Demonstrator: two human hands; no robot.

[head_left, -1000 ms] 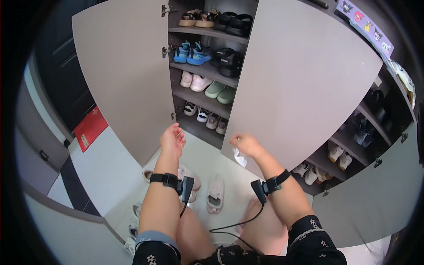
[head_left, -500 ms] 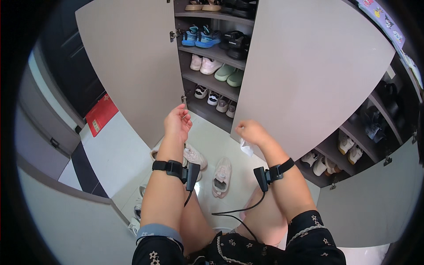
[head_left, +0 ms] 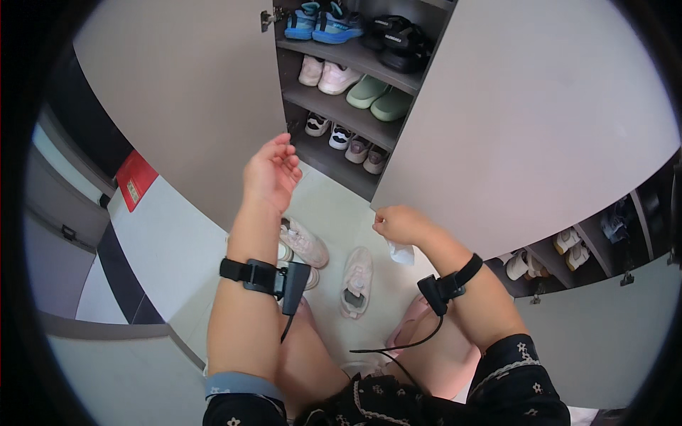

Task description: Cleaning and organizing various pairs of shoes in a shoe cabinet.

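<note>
White tissue: pinched in R hand, limp end hanging just under the fingers; could be thin cloth, can't tell on my feed.
R hand: fingers curled in tight, thumb side twd L; near bottom corner of R door, contact unclear to me.
L hand: fwd & left of R grip, palm turned in, fingers half-curled w/ gaps, nothing held.
Hands' shift: vs ~1 sec ago, L hand sits farther ahead of R hand; R grip kept its tissue. I read that as L free, R occupied; no shoe in either.
Lone pink shoe: on floor, below-left of R grip, toe pointing away from me, untouched.
Other pink shoe: floor, between the hands, by L wrist; white shoes next to it partly hidden behind forearm.
R door: from R grip, up & to the right.
L door: left of & beyond L hand.
Low shelf: past both hands, btwn them; black-and-white sneakers there.
Upper shelves: farther past the grip; green clogs, then blue sneakers & black sandals. View's tipped lower, so top shelf's shoes dropped off my feed.
</note>
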